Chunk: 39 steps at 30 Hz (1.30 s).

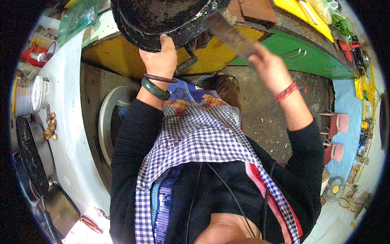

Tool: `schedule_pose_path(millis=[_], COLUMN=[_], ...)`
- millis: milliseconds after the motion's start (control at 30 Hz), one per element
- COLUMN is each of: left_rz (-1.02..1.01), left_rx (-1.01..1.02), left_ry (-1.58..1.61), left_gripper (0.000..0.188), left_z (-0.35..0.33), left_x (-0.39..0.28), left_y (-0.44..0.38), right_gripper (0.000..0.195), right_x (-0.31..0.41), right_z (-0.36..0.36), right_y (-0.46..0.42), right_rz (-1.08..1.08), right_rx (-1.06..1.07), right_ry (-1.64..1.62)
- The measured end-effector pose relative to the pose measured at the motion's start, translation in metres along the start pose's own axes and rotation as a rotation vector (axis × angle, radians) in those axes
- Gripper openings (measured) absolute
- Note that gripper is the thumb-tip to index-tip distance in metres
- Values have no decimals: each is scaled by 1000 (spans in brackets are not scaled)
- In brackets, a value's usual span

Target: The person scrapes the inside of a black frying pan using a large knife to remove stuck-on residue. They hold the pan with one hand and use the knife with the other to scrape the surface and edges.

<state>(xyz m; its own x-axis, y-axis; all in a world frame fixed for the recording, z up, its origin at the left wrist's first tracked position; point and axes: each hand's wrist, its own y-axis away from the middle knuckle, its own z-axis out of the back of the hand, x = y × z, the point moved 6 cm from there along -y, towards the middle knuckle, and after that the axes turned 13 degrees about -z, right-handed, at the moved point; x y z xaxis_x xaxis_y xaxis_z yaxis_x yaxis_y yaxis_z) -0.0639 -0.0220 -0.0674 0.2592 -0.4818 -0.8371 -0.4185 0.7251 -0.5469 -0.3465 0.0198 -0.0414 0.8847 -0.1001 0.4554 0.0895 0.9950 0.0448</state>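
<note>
My left hand (161,58) grips the near rim of a blackened metal pan (170,27), thumb on top, at the upper middle of the head view. The pan is tilted and its top is cut off by the frame. In my right hand (266,64) is a flat, wide, brownish blade or scraper (230,35), blurred. Its far end meets or overlaps the pan's right rim; I cannot tell whether they touch. A dark bent handle (190,58) shows below the pan.
A yellow cutting board (304,15) with a knife (309,12) lies on the counter at upper right. Green cabinets (292,55) stand below. A pale metal counter (68,100) with potatoes or ginger (50,129) runs along the left. A round metal basin rim (105,122) is below it.
</note>
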Motion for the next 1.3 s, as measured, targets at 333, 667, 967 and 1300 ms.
schedule_pose_path(millis=[333, 667, 967, 1300], left_rz=[-27, 79, -7, -118], left_rx=[48, 25, 48, 70], left_ry=[-38, 62, 21, -13], left_gripper=[22, 22, 21, 21], left_z=[0, -1, -2, -2], left_x=[5, -6, -3, 5], left_y=[-3, -4, -6, -6], right_gripper=[37, 39, 41, 39], right_x=[13, 24, 8, 6], right_z=[-7, 13, 8, 23], right_y=[22, 9, -11, -23], right_rz=[23, -100, -4, 45], right_rx=[-126, 16, -37, -118], right_ry=[123, 203, 161, 69])
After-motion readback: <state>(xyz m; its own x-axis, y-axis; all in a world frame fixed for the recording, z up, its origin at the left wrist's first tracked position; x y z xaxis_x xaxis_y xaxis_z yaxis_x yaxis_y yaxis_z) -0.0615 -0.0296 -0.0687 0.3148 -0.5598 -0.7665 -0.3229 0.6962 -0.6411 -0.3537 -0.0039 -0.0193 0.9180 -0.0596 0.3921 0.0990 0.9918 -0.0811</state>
